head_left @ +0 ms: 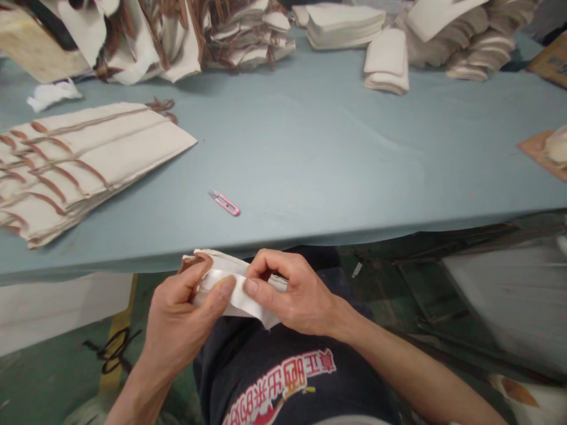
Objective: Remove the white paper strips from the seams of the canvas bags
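White fabric [244,301] sits in our two hands in the head view, over a folded off-white cloth piece [221,261] with a brown cord [204,258] at its left end, just off the worktop's [310,147] front edge. Our left hand [181,313] grasps the cloth piece, its thumb pressing the white fabric; our right hand [296,292] nips that fabric between thumb and forefinger. On our dark garment [354,389] we make out red-and-orange Chinese lettering [292,381], including 真正 and 出来的.

Smooth blue-green covering hangs over the front edge. Pink-handled snips [227,202] lie near it, blades toward the upper left, and a broad open stretch of covering runs from them to the right. To our left, flat off-white bags [133,139] overlap in a pile, with curved brown cords across them. Along the far side, we see folded pale cloths [345,23] in a soft, round-cornered stack.
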A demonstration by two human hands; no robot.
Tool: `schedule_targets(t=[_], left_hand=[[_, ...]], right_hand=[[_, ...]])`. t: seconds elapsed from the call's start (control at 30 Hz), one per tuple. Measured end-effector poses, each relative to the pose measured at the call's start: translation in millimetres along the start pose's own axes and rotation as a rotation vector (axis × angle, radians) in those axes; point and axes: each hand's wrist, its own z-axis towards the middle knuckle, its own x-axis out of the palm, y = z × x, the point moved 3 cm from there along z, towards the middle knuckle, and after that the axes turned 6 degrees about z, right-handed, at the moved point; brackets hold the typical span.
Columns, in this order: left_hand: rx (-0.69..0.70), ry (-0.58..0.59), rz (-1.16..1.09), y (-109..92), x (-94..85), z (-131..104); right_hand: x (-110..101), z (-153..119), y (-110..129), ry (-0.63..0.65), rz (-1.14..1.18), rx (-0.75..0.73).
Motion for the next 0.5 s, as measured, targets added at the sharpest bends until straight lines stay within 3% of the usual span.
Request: schedule_targets(t=[0.27, 0.5], left_hand=[[0.05, -0.046, 0.023, -3, 4.9, -1], [0.057, -0.087, -0.001, 2, 5.6, 3]], right_hand=[[-4, -4, 13, -0.117, -0.05, -0.018], [-5, -8, 8, -0.097, -0.073, 0.284]])
